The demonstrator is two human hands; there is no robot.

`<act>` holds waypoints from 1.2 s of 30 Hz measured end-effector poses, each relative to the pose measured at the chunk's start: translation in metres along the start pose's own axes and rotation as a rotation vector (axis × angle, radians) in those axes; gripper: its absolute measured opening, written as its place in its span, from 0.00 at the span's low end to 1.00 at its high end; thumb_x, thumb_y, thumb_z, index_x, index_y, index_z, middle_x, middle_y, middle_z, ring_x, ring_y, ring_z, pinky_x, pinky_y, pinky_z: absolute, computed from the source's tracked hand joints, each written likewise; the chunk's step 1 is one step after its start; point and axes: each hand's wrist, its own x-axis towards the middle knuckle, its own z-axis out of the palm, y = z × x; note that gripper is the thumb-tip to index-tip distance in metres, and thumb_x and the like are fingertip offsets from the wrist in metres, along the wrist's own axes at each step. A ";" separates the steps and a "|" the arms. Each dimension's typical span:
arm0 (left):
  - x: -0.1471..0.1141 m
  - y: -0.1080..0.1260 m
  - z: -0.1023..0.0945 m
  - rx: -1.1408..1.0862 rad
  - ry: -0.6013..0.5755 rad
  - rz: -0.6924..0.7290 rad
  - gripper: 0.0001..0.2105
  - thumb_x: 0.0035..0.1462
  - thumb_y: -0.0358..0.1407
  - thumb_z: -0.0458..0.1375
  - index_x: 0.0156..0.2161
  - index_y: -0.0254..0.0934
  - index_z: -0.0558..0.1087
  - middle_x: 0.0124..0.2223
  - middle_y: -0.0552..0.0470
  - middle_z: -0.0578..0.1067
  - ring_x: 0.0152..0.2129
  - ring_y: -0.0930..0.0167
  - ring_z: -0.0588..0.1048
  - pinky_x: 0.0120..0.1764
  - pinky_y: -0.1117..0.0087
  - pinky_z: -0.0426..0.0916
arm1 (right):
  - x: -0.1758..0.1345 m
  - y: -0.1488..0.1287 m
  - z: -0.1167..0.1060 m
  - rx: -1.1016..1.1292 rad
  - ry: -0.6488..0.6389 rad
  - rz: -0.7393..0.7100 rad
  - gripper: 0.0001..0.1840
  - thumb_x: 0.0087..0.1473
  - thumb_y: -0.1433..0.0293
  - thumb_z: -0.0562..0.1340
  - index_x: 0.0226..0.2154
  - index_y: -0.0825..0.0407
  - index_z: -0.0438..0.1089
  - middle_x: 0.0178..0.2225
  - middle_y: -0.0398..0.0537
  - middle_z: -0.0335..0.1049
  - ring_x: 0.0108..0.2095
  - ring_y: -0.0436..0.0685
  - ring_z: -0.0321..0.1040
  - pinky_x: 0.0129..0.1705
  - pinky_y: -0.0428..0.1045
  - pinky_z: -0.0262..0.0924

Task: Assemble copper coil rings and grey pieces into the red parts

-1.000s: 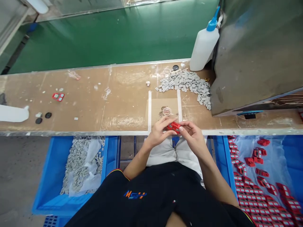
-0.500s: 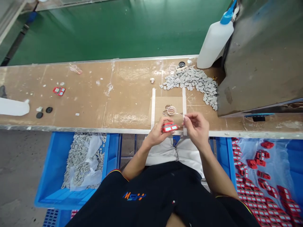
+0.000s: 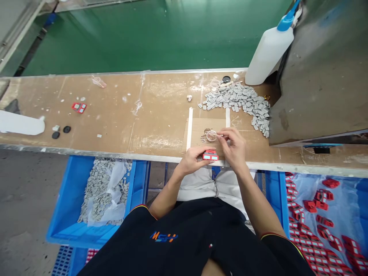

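My left hand (image 3: pixel 193 161) is closed around a small red plastic part (image 3: pixel 211 155) with a grey middle and two pale rectangles on its near side, held at the table's front edge. My right hand (image 3: pixel 233 147) pinches the end of a thin stick (image 3: pixel 216 133) whose other end is in a small clear cup (image 3: pixel 211 139). That cup stands on a piece of cardboard (image 3: pixel 198 124) among dark stains. Beyond the cup lies a heap of small grey rectangular pieces (image 3: pixel 241 100).
A white bottle with a blue nozzle (image 3: pixel 267 57) stands at the back right beside a metal housing (image 3: pixel 319 84). Blue crates flank me, one with grey pieces (image 3: pixel 100 188), one with red parts (image 3: pixel 310 245). Another red part (image 3: pixel 79 107) and black caps (image 3: pixel 67 129) lie left.
My right hand has moved forward and left to the cup and now grips the stick there. The left hand still holds the red part. The view has shifted slightly.
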 end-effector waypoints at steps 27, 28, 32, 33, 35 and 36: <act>0.002 -0.001 0.010 0.301 0.086 0.158 0.09 0.59 0.32 0.65 0.45 0.34 0.76 0.39 0.47 0.82 0.35 0.68 0.81 0.39 0.69 0.75 | -0.041 -0.035 -0.025 -0.170 -0.057 -0.131 0.08 0.65 0.71 0.60 0.38 0.48 0.76 0.34 0.47 0.82 0.36 0.57 0.80 0.39 0.50 0.74; 0.002 -0.001 0.010 0.298 0.086 0.162 0.09 0.59 0.32 0.65 0.45 0.34 0.76 0.39 0.47 0.82 0.35 0.68 0.81 0.39 0.69 0.75 | -0.040 -0.034 -0.026 -0.186 -0.060 -0.143 0.08 0.65 0.71 0.60 0.38 0.48 0.76 0.34 0.47 0.82 0.36 0.57 0.80 0.39 0.50 0.74; 0.002 -0.001 0.010 0.278 0.087 0.176 0.09 0.61 0.33 0.64 0.45 0.34 0.76 0.40 0.46 0.82 0.36 0.68 0.81 0.40 0.69 0.76 | -0.040 -0.034 -0.027 -0.188 -0.072 -0.177 0.07 0.64 0.72 0.60 0.38 0.48 0.75 0.35 0.47 0.81 0.35 0.56 0.79 0.38 0.49 0.73; 0.002 -0.001 0.010 0.276 0.087 0.178 0.09 0.61 0.33 0.64 0.45 0.33 0.76 0.40 0.46 0.82 0.36 0.68 0.81 0.40 0.69 0.76 | -0.040 -0.034 -0.027 -0.183 -0.072 -0.178 0.08 0.64 0.72 0.60 0.38 0.48 0.75 0.35 0.47 0.81 0.35 0.56 0.79 0.38 0.49 0.73; 0.002 -0.001 0.010 0.273 0.084 0.176 0.09 0.61 0.34 0.64 0.46 0.34 0.76 0.39 0.46 0.82 0.35 0.68 0.81 0.40 0.69 0.76 | -0.040 -0.034 -0.026 -0.184 -0.071 -0.153 0.08 0.65 0.72 0.59 0.38 0.48 0.75 0.35 0.47 0.81 0.36 0.56 0.79 0.39 0.50 0.73; 0.002 -0.001 0.010 0.272 0.082 0.171 0.09 0.61 0.34 0.64 0.46 0.34 0.76 0.39 0.47 0.82 0.36 0.68 0.81 0.40 0.69 0.76 | -0.040 -0.034 -0.026 -0.185 -0.074 -0.132 0.09 0.65 0.71 0.59 0.37 0.47 0.75 0.35 0.47 0.81 0.36 0.57 0.79 0.39 0.50 0.73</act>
